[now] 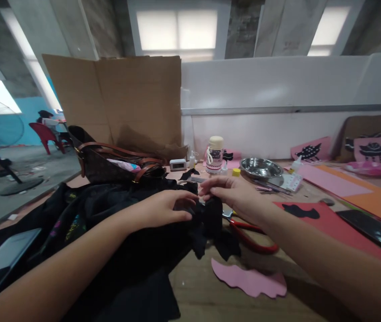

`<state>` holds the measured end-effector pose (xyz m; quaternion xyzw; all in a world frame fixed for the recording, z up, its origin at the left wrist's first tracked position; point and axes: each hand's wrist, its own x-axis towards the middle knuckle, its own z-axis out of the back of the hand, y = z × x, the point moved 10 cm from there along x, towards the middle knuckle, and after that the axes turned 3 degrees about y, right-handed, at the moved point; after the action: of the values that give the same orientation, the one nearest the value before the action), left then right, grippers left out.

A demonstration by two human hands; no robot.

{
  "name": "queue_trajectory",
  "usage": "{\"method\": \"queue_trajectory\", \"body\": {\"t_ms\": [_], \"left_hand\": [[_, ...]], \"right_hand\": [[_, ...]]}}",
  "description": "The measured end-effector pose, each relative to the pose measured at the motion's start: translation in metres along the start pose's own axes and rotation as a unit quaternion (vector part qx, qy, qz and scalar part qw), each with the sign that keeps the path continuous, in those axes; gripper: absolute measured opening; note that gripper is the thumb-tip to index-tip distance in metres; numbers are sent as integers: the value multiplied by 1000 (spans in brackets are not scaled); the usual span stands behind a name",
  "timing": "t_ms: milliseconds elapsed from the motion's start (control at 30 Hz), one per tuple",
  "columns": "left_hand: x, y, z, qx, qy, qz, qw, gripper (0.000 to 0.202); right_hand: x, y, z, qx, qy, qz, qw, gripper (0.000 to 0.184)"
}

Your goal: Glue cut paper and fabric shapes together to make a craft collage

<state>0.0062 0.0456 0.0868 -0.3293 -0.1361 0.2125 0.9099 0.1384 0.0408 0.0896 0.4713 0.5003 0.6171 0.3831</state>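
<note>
Head view: inward-bent, the right hand (232,194) has its grip pinched on a ragged-edged black piece (213,219), held above the desk (193,290) at centre; beside it, the left hand (163,208) is curved, thumb and fingers parted. Wavy pink cutout (251,279) is laid near, red-handled scissors (252,247) right.

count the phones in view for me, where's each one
2: one phone at far left on the black cloth, another phone at right, over the red sheet. Others could be hidden under the cloth.
</note>
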Motion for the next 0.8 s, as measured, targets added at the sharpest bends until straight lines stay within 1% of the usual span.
{"method": "queue_trajectory", "body": {"t_ms": [33,67,167,200,267,333,400,500,567,633,700,800], "left_hand": [[0,2,-3,18,4,3,1000,49],[-1,2,-6,35,5,6,999,55],[-2,2,-20,77,8,8,997,83],[-2,2,-25,85,8,8,996,88],[-2,4,-33,88,4,9,996,83],[0,7,-38,71,-7,15,997,70],[3,10,-41,35,-23,29,999,59],[6,19,-41,-49,-54,68,995,52],[7,26,-39,-113,-75,95,986,51],[8,32,-35,-172,-92,112,974,51],[8,37,-32,-218,-103,118,963,52],[7,42,-25,-248,-125,132,952,57]], "right_hand": [[1,-1,4,7,-11,0,1000,15],[2,-2,8,14,-22,1,1000,15],[5,-2,20,34,-51,8,998,14],[5,0,23,39,-57,12,998,13],[5,4,27,45,-64,21,997,12],[3,10,27,50,-67,33,996,12],[1,16,24,56,-70,46,995,14],[-5,24,12,55,-70,70,994,16],[-8,29,4,47,-65,87,993,18],[-9,31,1,34,-64,100,992,20],[-8,32,5,17,-71,108,991,21],[-3,27,21,-10,-94,107,990,19]]}}
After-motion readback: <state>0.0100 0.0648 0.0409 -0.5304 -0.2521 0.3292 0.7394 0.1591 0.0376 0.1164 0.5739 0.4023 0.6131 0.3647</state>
